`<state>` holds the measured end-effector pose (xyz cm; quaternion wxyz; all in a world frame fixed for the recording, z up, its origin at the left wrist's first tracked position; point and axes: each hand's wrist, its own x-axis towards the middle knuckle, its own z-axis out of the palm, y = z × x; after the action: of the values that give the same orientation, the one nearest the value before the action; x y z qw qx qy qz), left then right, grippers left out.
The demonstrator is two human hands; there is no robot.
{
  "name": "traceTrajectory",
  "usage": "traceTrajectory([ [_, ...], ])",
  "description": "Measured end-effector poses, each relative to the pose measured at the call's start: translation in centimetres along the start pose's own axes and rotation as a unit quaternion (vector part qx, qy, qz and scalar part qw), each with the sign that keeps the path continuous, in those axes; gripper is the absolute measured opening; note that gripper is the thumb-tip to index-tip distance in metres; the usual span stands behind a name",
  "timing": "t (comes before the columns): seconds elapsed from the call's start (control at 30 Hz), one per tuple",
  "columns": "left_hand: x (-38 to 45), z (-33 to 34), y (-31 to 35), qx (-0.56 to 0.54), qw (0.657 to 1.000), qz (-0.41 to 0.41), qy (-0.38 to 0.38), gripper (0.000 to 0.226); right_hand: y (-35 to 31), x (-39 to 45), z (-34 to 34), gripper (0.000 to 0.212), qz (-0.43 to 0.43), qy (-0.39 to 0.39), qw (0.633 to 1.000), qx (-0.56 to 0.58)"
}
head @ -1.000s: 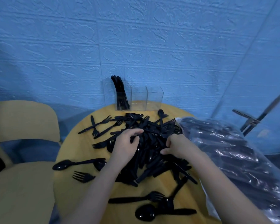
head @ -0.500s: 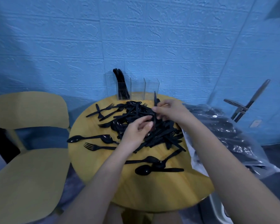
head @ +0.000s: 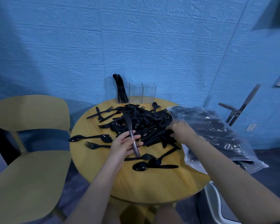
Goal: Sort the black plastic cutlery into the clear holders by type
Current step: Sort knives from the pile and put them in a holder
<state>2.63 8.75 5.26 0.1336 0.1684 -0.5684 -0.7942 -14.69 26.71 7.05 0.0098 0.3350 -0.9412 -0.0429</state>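
Blue textured wall backs a round wooden table (head: 152, 183) heaped with black cutlery (head: 145, 125). Left hand (head: 124, 145) grips a knife (head: 131, 132) by its handle, blade pointing away. Right hand (head: 182, 130) rests on the heap's right edge, fingers hidden, grip unclear. Three clear holders (head: 136, 94) stand at the far edge, the leftmost holding knives.

Round wood table (head: 152, 183), cutlery pile (head: 145, 125), 3 clear holders (head: 136, 94), plastic bag (head: 217, 131)
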Motion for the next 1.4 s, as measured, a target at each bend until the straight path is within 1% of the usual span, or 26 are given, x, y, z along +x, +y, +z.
traceTrajectory([
  [0.07,-0.1,-0.2,-0.4,-0.012,1.0,0.006,0.003,0.022,-0.1,0.3,0.2,0.042,-0.025,0.013,0.999,-0.039],
  [0.17,0.0,-0.4,-0.7,-0.027,1.0,0.012,0.002,0.023,-0.1,0.6,0.2,0.034,-0.055,0.057,0.994,-0.08],
  [0.23,0.0,-0.6,-0.8,-0.036,0.999,0.017,0.001,0.023,0.2,0.8,0.1,0.03,-0.068,0.085,0.991,-0.082],
  [0.37,0.1,-0.8,-1.0,-0.04,0.999,0.022,-0.006,0.025,0.8,0.7,-0.3,0.022,-0.077,0.119,0.99,-0.018],
  [0.4,0.1,-0.8,-1.0,-0.039,0.999,0.022,-0.008,0.025,0.8,0.6,-0.6,0.019,-0.073,0.129,0.989,0.017],
  [0.43,0.1,-0.9,-1.0,-0.04,0.999,0.023,-0.009,0.025,0.8,0.5,-1.1,0.015,-0.061,0.137,0.986,0.079],
  [0.47,0.2,-0.9,-1.0,-0.04,0.999,0.024,-0.01,0.025,0.7,0.3,-1.8,0.013,-0.043,0.138,0.977,0.159],
  [0.53,0.2,-0.9,-1.1,-0.039,0.999,0.025,-0.011,0.025,0.7,0.0,-3.2,0.007,-0.015,0.132,0.937,0.325],
  [0.57,0.2,-0.9,-1.1,-0.038,0.999,0.026,-0.012,0.026,0.7,-0.1,-3.8,0.007,-0.011,0.134,0.913,0.385],
  [0.63,0.2,-1.0,-1.2,-0.037,0.999,0.026,-0.014,0.026,0.8,-0.2,-4.4,0.011,-0.009,0.137,0.875,0.464],
  [0.73,0.3,-1.0,-1.2,-0.039,0.999,0.027,-0.013,0.026,1.0,-0.3,-4.9,0.016,-0.011,0.159,0.836,0.525],
  [0.83,0.4,-1.0,-1.2,-0.044,0.999,0.022,-0.011,0.027,1.3,-0.6,-5.6,0.013,-0.002,0.202,0.802,0.562],
  [0.9,0.4,-1.1,-1.3,-0.048,0.999,0.02,-0.007,0.027,1.6,-0.9,-6.1,0.012,0.009,0.229,0.772,0.593],
  [0.97,0.4,-1.1,-1.3,-0.049,0.999,0.02,-0.008,0.028,1.4,-1.2,-6.6,0.011,0.005,0.219,0.754,0.619],
  [1.0,0.4,-1.1,-1.2,-0.048,0.999,0.019,-0.011,0.028,1.0,-1.3,-6.7,0.009,-0.001,0.198,0.762,0.617],
  [1.03,0.4,-1.0,-1.2,-0.045,0.999,0.016,-0.015,0.028,0.3,-1.4,-6.8,0.007,-0.01,0.171,0.779,0.604],
  [1.1,0.4,-0.9,-1.1,-0.034,0.999,0.012,-0.03,0.029,-1.6,-1.2,-6.9,0.012,-0.03,0.133,0.813,0.566],
  [1.23,0.0,-0.6,-1.1,0.013,0.997,0.023,-0.07,0.028,-5.3,0.2,-6.3,0.012,-0.09,0.087,0.852,0.509],
  [1.3,-0.2,-0.6,-1.2,0.025,0.995,0.029,-0.088,0.028,-6.7,0.8,-5.8,0.013,-0.104,0.081,0.869,0.477],
  [1.4,-0.2,-0.5,-1.2,0.019,0.994,0.028,-0.1,0.029,-8.1,1.4,-5.2,0.019,-0.103,0.115,0.886,0.438],
])
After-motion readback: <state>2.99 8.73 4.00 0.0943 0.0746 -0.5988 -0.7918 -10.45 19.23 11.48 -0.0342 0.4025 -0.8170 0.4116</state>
